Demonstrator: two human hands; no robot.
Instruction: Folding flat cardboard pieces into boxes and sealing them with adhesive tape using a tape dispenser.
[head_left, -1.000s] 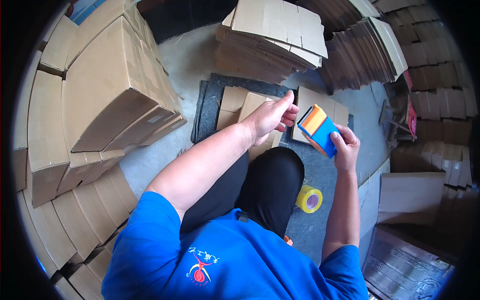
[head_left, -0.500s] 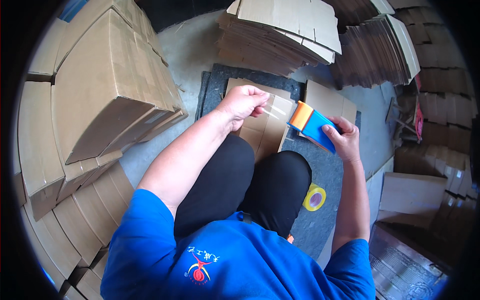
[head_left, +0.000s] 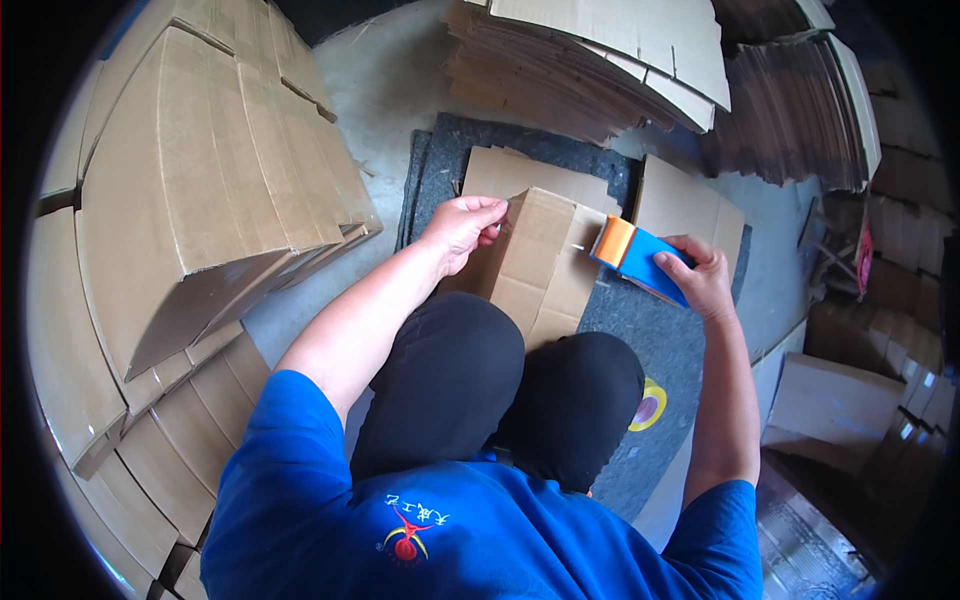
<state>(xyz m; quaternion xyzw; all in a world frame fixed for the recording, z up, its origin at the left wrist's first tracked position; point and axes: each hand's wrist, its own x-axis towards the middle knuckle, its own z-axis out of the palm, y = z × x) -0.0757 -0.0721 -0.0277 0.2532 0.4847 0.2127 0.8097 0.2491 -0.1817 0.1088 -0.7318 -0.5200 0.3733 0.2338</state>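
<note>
My right hand (head_left: 698,272) grips a blue and orange tape dispenser (head_left: 640,260), held just right of a cardboard box (head_left: 540,262) that stands in front of my knees. The fingertips of my left hand (head_left: 468,230) are pinched at the box's far left corner, on the end of the clear packing tape. The strip itself hardly shows; a small glint (head_left: 578,246) lies between box and dispenser. How far the tape touches the cardboard I cannot tell.
Flat cardboard pieces (head_left: 690,215) lie on the grey mat (head_left: 625,325). A yellow tape roll (head_left: 650,405) rests beside my right knee. Closed boxes (head_left: 200,150) are stacked at the left. Piles of flattened cartons (head_left: 620,45) stand at the far side and right.
My left hand has moved to the box's corner, and the dispenser has shifted slightly right and nearer. The view has shifted a little, and the box shows more clearly between my hands.
</note>
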